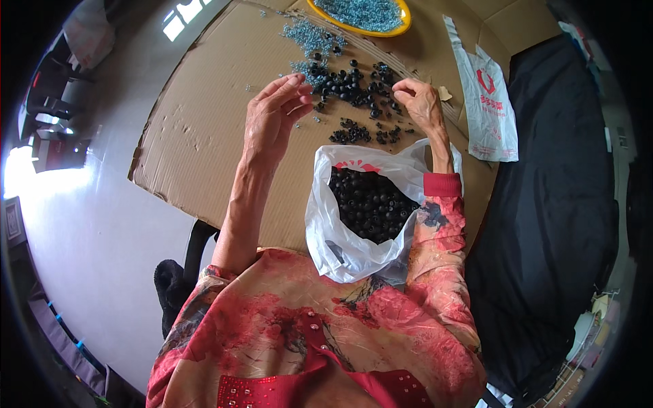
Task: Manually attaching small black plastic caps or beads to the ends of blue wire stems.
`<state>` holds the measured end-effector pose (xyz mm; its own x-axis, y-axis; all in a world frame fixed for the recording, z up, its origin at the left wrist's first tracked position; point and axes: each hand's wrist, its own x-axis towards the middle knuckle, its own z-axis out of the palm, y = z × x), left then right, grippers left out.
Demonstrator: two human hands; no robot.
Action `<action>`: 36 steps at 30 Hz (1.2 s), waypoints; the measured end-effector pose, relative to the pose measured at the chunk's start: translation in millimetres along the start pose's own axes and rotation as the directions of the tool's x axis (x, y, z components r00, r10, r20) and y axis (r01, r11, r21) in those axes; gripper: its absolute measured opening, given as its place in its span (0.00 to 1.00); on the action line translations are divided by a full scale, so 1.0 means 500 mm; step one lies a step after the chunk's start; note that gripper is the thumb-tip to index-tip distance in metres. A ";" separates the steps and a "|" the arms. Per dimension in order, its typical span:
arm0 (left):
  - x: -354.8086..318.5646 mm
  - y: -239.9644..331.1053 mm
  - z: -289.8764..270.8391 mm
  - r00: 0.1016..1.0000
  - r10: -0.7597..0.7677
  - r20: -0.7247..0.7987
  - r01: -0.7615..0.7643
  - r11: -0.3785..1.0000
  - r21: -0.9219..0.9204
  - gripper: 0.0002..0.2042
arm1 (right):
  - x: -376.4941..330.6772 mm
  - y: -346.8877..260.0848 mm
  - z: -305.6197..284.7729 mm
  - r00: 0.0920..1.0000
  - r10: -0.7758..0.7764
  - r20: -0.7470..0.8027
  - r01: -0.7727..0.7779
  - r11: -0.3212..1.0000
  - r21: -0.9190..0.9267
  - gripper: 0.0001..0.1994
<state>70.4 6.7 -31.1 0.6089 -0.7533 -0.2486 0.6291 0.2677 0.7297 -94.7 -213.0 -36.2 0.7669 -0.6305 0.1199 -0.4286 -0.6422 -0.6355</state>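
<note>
The left hand (275, 112) hovered above the cardboard sheet (204, 136) with its fingers loosely curled and the grip released — nothing showed between the fingertips. Just to its right lay the scatter of small black round parts (350, 85), and beyond its fingertips a spill of tiny pale-blue beads (309, 37) trailed toward a yellow dish (401, 24) heaped with the same beads.

The right hand (420, 102) rested at the right edge of that black scatter, thumb and forefinger pinched together; whether a part sat in that grip could not be told, as it was too small to see. A second, smaller cluster of black parts (360, 134) lay between the two hands, nearer the body.

Below the right wrist, touching the red cuff, stood an open white plastic bag (340, 238) with a red printed mark at its rim — it was full of black round parts (371, 204). To the right of the right hand lay a flat, empty white carrier bag (486, 109) with a red emblem and red lettering, resting partly on the cardboard beside a dark cloth (544, 204).
</note>
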 end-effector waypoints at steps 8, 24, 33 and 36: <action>-0.008 -0.017 0.023 0.998 -0.055 0.038 0.054 0.998 0.017 0.10 | -0.012 -0.009 0.076 0.988 -0.140 0.060 0.152 0.941 -0.301 0.07; -0.046 -0.043 0.093 0.950 -0.070 0.306 0.124 0.979 -0.162 0.11 | -0.072 -0.216 -0.006 0.721 -0.640 -0.265 0.605 0.768 -0.209 0.10; -0.061 -0.035 0.085 0.901 -0.046 0.432 0.219 0.907 -0.359 0.10 | -0.100 -0.276 -0.038 0.761 -0.615 -0.205 0.606 0.787 -0.114 0.11; -0.062 -0.027 0.081 0.858 0.005 0.514 0.156 0.950 -0.269 0.11 | -0.109 -0.281 -0.053 0.840 -0.500 -0.210 0.527 0.844 0.101 0.13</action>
<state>23.4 2.0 -7.6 0.2771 -0.9537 0.1172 0.8230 0.2985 0.4833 -89.1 -99.9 66.8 0.7581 -0.3007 0.5786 0.0907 -0.8301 -0.5502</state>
